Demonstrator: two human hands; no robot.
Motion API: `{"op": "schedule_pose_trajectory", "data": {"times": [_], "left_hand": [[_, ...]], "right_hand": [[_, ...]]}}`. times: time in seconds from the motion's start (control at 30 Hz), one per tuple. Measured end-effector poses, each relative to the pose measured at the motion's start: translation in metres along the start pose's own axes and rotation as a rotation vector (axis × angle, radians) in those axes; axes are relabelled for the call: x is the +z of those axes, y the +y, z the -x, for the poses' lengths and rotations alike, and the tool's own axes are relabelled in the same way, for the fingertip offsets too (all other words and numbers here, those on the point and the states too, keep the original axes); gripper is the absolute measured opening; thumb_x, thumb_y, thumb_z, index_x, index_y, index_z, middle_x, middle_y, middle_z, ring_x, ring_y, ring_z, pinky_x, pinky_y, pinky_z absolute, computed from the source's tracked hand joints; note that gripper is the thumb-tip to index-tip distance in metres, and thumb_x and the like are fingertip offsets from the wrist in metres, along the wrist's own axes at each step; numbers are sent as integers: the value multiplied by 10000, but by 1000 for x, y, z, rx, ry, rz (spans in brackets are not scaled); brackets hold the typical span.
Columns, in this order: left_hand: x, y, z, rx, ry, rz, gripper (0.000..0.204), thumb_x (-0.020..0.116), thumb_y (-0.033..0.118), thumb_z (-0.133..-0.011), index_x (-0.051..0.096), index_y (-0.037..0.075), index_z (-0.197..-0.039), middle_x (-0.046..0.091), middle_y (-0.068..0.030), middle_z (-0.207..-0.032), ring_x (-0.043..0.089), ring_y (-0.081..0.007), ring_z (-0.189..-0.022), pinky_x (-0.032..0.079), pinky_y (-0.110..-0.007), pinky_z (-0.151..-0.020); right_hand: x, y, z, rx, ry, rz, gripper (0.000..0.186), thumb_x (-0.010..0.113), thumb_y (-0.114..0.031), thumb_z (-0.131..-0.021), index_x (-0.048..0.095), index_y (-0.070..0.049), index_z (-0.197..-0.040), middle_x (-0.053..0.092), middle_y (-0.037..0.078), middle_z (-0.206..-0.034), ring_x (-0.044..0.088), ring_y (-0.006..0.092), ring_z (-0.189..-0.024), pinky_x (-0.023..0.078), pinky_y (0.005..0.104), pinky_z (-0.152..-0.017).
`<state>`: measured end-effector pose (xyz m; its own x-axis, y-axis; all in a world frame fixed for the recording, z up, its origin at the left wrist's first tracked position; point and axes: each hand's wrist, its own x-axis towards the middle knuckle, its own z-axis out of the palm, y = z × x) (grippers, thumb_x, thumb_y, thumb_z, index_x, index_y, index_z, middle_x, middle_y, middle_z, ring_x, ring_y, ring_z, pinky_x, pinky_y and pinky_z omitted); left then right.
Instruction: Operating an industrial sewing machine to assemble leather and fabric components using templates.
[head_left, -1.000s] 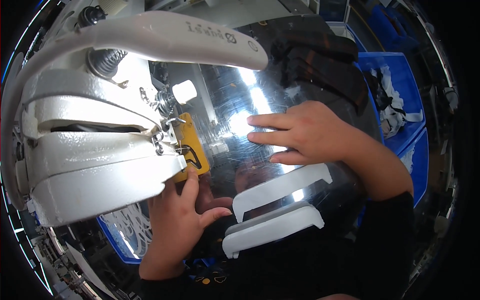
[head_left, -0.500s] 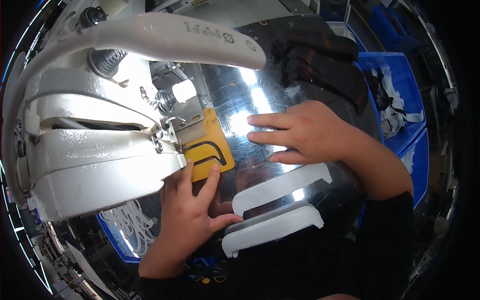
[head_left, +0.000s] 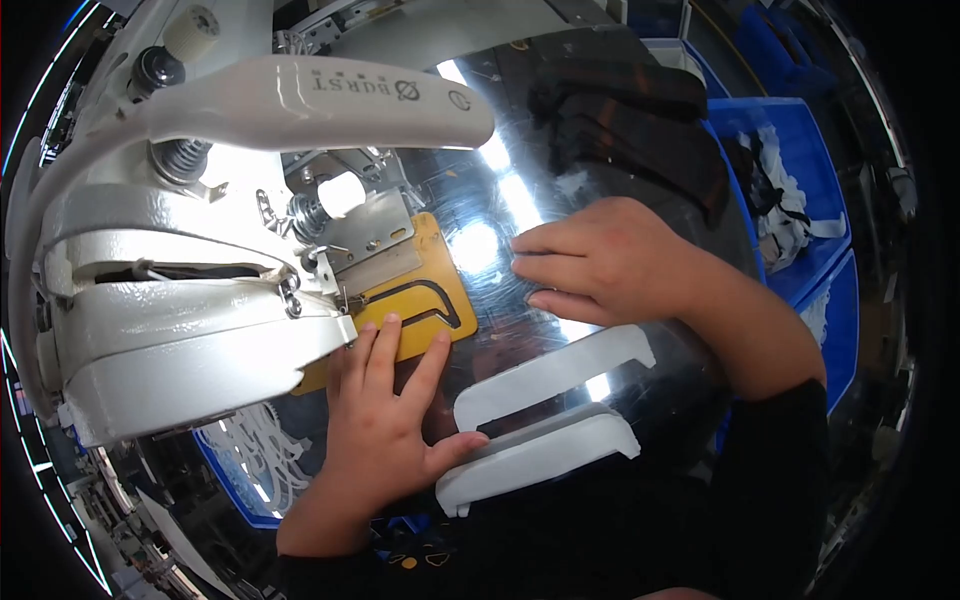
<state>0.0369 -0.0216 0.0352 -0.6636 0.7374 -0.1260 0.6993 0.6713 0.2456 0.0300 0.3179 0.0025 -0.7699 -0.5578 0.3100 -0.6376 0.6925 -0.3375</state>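
A white sewing machine (head_left: 170, 350) fills the left side, its curved handle (head_left: 260, 105) above. Under its needle area lies a yellow template plate (head_left: 445, 270) with a dark curved slot. My left hand (head_left: 380, 440) rests fingertips on the plate's near part, fingers spread, thumb at the lower of two white shaped pieces (head_left: 540, 460); the upper piece (head_left: 555, 375) lies parallel to it. My right hand (head_left: 610, 265) rests on the shiny dark tabletop (head_left: 660, 250) right of the plate, holding nothing visible, fingers slightly bent and a little apart.
Dark shaped pieces (head_left: 630, 120) lie at the back right of the table. A blue bin (head_left: 830, 190) beyond the right edge holds white and black scraps. Another blue bin (head_left: 245, 500) under the machine at lower left holds white strips. More blue containers stand farther back.
The yellow plate has come out to the right from under the needle area, and my left hand has moved with it. My right hand's fingers have bent and drawn closer. The view has shifted slightly.
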Motion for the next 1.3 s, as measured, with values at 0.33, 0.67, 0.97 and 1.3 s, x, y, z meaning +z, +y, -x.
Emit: {"op": "schedule_pose_trajectory", "data": {"times": [0.33,0.67,0.97,1.3], "left_hand": [[6,-5,4,48,31,-77,971,657,822,-911,631,122,-1582,464,-362,-1623,437,-555,-1497,288,-696,-1265],[10,-10,1,174,146,38,797,746,642,-950,677,54,-1483,611,-269,-1521,578,-455,-1415,402,-630,-1195],[13,-12,-1,177,228,106,723,706,634,-990,742,21,-1372,681,-238,-1416,631,-434,-1336,457,-598,-1160],[20,-13,5,120,415,65,755,631,672,-1040,754,-6,-1347,648,-232,-1385,629,-430,-1245,488,-560,-1101]], "right_hand": [[0,-1,-1,14,-10,13,226,806,-297,-955,729,-116,-1068,697,35,-1052,746,249,-846,585,394,-699],[-6,2,-4,63,49,2,324,855,-394,-903,691,-119,-945,674,38,-994,713,283,-834,565,411,-700],[-18,11,-10,85,109,146,344,887,-350,-805,650,-112,-878,625,32,-876,667,263,-826,539,397,-708],[-21,11,0,-230,329,466,211,759,-149,-793,740,-90,-995,720,40,-1013,706,230,-954,558,401,-833]]}}
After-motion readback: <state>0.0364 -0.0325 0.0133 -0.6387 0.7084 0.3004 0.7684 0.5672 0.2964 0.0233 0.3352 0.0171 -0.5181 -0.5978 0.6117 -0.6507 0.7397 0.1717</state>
